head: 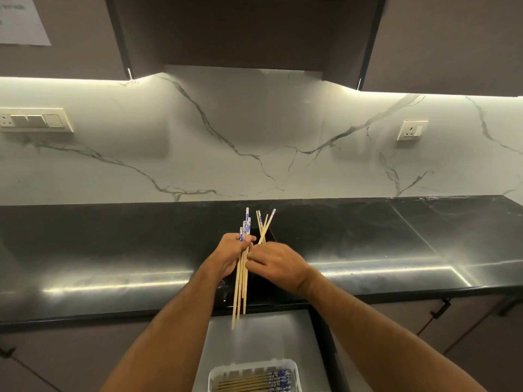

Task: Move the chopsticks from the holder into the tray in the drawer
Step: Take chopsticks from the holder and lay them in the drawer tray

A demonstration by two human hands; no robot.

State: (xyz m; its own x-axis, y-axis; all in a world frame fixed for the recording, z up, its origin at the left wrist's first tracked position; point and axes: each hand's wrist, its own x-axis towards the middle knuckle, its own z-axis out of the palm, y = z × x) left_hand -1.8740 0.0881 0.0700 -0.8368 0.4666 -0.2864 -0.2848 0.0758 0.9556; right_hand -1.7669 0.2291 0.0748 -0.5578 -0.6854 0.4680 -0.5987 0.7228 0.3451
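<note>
My left hand (230,254) grips a bundle of wooden chopsticks (240,290) with blue-and-white tops, held upright above the counter's front edge, tips hanging over the open drawer (226,340). My right hand (276,264) reaches in from the right and touches the bundle; what its fingertips hold is hidden. Just behind the hands, a few more chopsticks (264,224) stand in a dark holder (270,234) on the black counter, the holder mostly hidden. In the drawer a white tray (293,366) holds several chopsticks (249,383) lying flat.
The glossy black counter (113,250) runs the full width in front of a marble backsplash with wall sockets (411,130). Dark cabinet fronts with handles (438,308) flank the open drawer. An overhead hood hangs above.
</note>
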